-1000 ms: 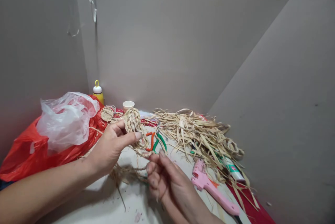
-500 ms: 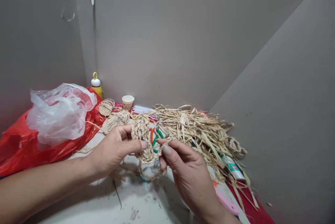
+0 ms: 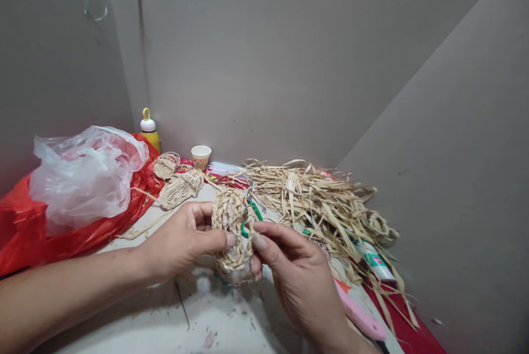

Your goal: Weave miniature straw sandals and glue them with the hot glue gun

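A braided straw piece (image 3: 228, 221), oval and coiled from plaited strands, is held up over the white table. My left hand (image 3: 188, 235) grips its left side, thumb pressed on the front. On the other side my right hand (image 3: 289, 260) pinches a loose length of the braid (image 3: 250, 230) between thumb and forefinger, close along the oval's right edge. Behind the braid, partly hidden, lie scissors with green handles (image 3: 257, 210). To the left on the table rest a larger woven straw oval (image 3: 181, 188) and a smaller one (image 3: 166, 166).
A heap of dry straw strips (image 3: 314, 194) spreads over the right side. Red and clear plastic bags (image 3: 88, 177) bulge at the left. At the back stand a yellow bottle (image 3: 150, 132) and a paper cup (image 3: 201, 157). A pink-handled tool (image 3: 363, 318) and a white-green tube (image 3: 376, 263) lie right.
My right hand has brought the loose braid up against the oval's right edge, and the hanging loop below has drawn in. The view has shifted slightly.
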A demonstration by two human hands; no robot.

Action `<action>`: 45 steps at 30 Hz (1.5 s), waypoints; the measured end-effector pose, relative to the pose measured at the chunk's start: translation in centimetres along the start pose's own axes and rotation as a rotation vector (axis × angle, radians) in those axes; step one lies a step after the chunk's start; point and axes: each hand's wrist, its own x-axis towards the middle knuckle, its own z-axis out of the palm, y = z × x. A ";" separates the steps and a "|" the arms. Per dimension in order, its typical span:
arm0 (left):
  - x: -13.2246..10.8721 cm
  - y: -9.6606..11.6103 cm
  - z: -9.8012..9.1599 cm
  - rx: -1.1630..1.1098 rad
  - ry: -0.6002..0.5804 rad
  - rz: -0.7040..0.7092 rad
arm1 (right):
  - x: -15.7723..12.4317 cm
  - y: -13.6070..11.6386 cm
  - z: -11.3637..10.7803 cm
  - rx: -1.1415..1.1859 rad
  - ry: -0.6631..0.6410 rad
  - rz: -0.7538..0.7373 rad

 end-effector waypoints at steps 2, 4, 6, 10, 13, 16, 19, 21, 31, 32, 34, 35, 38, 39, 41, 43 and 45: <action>0.0 -0.3 0.0 -0.012 0.000 -0.019 | 0.0 0.0 0.1 0.001 -0.012 0.012; 0.0 -0.4 0.1 -0.012 -0.011 -0.023 | 0.0 -0.1 0.3 -0.002 -0.023 0.023; 0.0 -0.3 0.1 -0.006 -0.009 -0.027 | -0.1 -0.3 0.5 0.008 -0.020 0.023; -0.1 -0.3 0.2 -0.021 0.004 -0.031 | -0.2 -0.5 0.5 0.016 -0.011 0.035; 0.0 -0.5 0.0 -0.034 -0.005 -0.036 | -0.2 -0.5 0.3 0.003 -0.037 0.049; 0.0 -0.6 -0.1 -0.022 0.024 -0.042 | -0.3 -0.5 0.3 0.017 -0.056 0.018; -0.1 -0.5 0.0 -0.008 0.050 -0.028 | -0.4 -0.7 0.3 0.023 -0.039 -0.021; -0.1 -0.3 0.1 -0.020 0.043 -0.028 | -0.5 -0.7 0.3 0.023 -0.033 -0.030; -0.3 -0.7 0.1 -0.002 -0.017 -0.013 | -0.3 -0.1 0.2 0.022 -0.009 -0.053; -0.3 -0.7 0.2 -0.003 -0.024 -0.016 | -0.3 0.0 0.2 0.024 -0.007 -0.053; -0.3 -0.7 0.3 -0.005 -0.034 -0.015 | -0.2 0.3 0.0 0.031 -0.017 -0.047; -0.4 -0.6 0.3 -0.005 -0.033 -0.011 | -0.2 0.5 -0.1 0.034 -0.024 -0.048; -0.5 -0.5 0.3 0.004 0.008 0.028 | -0.2 0.8 -0.4 0.040 -0.055 -0.068; -0.5 -0.5 0.3 0.007 0.021 0.042 | -0.2 0.9 -0.5 0.044 -0.068 -0.075; -0.5 -0.6 0.2 0.011 0.033 0.059 | -0.2 0.8 -0.6 0.054 -0.093 -0.073; -0.4 -0.7 0.2 0.006 0.026 0.056 | -0.2 0.8 -0.6 0.064 -0.111 -0.056; -0.4 -0.8 0.2 -0.003 0.020 0.047 | -0.2 0.7 -0.6 0.064 -0.116 -0.045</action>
